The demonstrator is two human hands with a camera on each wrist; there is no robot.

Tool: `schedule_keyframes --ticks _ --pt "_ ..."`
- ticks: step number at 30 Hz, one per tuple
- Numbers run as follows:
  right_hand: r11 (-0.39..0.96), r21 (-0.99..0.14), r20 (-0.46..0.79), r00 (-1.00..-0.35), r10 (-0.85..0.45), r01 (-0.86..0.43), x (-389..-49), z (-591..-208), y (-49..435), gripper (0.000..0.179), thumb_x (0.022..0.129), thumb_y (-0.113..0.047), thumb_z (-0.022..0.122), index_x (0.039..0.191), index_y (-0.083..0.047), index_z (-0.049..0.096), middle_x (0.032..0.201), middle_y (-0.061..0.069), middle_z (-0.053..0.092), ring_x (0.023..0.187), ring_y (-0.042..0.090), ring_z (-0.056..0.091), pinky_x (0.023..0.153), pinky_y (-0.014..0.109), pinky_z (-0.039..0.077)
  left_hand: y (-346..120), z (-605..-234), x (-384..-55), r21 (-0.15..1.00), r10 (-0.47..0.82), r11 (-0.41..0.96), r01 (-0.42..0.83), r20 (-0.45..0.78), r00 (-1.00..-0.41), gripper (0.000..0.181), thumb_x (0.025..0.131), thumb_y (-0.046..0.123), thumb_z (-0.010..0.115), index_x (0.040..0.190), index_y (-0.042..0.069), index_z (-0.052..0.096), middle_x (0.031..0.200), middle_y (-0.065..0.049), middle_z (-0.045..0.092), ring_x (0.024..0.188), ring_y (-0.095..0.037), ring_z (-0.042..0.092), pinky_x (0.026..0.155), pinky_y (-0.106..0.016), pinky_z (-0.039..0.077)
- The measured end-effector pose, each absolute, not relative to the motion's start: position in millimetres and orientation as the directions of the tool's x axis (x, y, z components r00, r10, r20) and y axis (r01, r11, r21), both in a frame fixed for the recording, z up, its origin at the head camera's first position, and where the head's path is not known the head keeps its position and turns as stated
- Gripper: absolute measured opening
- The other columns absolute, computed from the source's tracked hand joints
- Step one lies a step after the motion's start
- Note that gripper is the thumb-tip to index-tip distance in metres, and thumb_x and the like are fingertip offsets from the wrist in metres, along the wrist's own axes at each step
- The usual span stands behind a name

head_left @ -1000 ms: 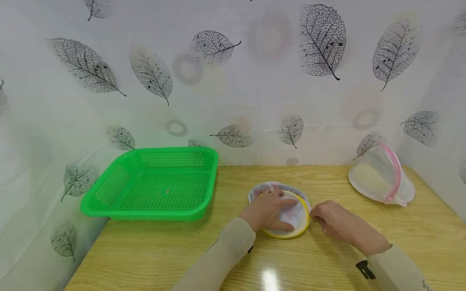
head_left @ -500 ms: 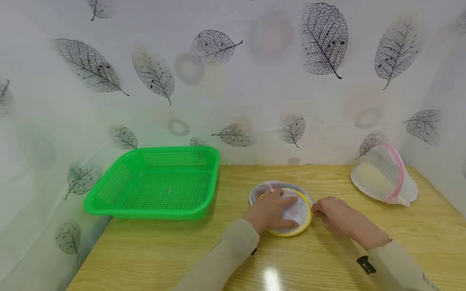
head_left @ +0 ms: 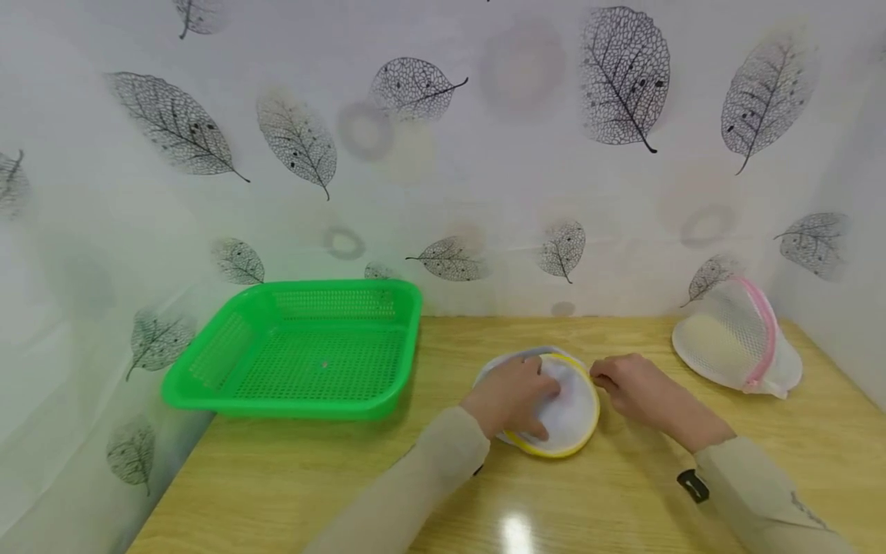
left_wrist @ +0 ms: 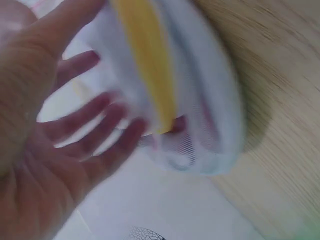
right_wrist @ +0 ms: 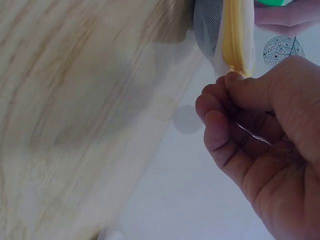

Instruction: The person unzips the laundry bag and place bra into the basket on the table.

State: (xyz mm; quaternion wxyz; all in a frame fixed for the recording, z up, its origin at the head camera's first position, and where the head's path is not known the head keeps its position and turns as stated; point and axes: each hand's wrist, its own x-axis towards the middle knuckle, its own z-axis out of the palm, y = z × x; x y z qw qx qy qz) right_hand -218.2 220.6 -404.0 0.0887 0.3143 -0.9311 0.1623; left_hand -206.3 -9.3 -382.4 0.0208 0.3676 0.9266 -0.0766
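Note:
A white mesh laundry bag [head_left: 574, 412] with a yellow zip [head_left: 597, 408] round its rim lies on the table. My left hand [head_left: 514, 396] rests on its top with the fingers spread. In the left wrist view those fingers lie against the pale mesh beside the yellow zip [left_wrist: 150, 60]. At the bag's far right edge, my right hand [head_left: 633, 388] pinches the end of the zip between thumb and forefinger. The right wrist view shows the yellow zip strip [right_wrist: 233, 37] running up to those fingertips [right_wrist: 235, 79]. Something pinkish shows faintly through the mesh [left_wrist: 207, 122].
A green perforated plastic basket [head_left: 291, 404] stands at the left. Towards the back right lies another white mesh laundry bag [head_left: 727, 338], domed, with a pink zip. A white curtain printed with leaves [head_left: 484, 169] hangs behind the wooden table [head_left: 332, 477].
My right hand has moved away from me along the bag's right edge, still pinching the zip. The yellow rim has shifted slightly right and shows more of the white top.

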Motion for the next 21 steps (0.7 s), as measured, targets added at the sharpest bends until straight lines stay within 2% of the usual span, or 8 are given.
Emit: schedule_keyframes --ticks 5,8,15,21 --pt "0.757 -0.251 0.268 -0.795 -0.544 -0.603 -222 -407 221 0.016 0.089 0.005 0.068 0.084 -0.01 0.072 0.08 0.0 0.072 0.072 0.011 0.066 0.062 0.029 0.052 -9 -392 -210 -0.191 0.712 0.68 0.708 -0.059 -0.7 0.069 0.081 0.057 0.08 0.143 0.043 0.054 0.151 0.006 0.05 0.132 -0.019 0.055 0.108 -0.041 0.048" --pt "0.757 -0.242 0.267 -0.792 -0.55 -0.607 -225 -406 221 0.015 0.09 0.005 0.067 0.084 -0.009 0.071 0.079 0.001 0.071 0.07 0.01 0.064 0.061 0.029 0.051 -7 -394 -213 -0.205 0.721 0.669 0.715 -0.056 -0.69 0.076 0.082 0.057 0.079 0.149 0.046 0.046 0.152 0.008 0.05 0.133 -0.018 0.055 0.106 -0.043 0.049" --pt "0.761 -0.255 0.227 -0.802 -0.553 -0.597 -227 -404 221 0.015 0.092 0.004 0.066 0.087 -0.009 0.072 0.08 0.001 0.071 0.07 0.007 0.06 0.062 0.029 0.05 -5 -394 -215 -0.18 0.702 0.689 0.702 -0.073 -0.708 0.07 0.081 0.055 0.079 0.146 0.046 0.052 0.149 0.006 0.054 0.13 -0.018 0.057 0.101 -0.045 0.051" --pt "0.761 -0.244 0.223 -0.799 -0.559 -0.601 -225 -407 223 0.02 0.091 0.006 0.065 0.079 -0.01 0.066 0.072 -0.002 0.063 0.065 0.004 0.049 0.059 0.026 0.044 -2 -398 -215 -0.151 0.7 0.695 0.703 -0.081 -0.71 0.069 0.082 0.053 0.078 0.145 0.045 0.053 0.15 0.004 0.054 0.13 -0.019 0.058 0.102 -0.046 0.051"
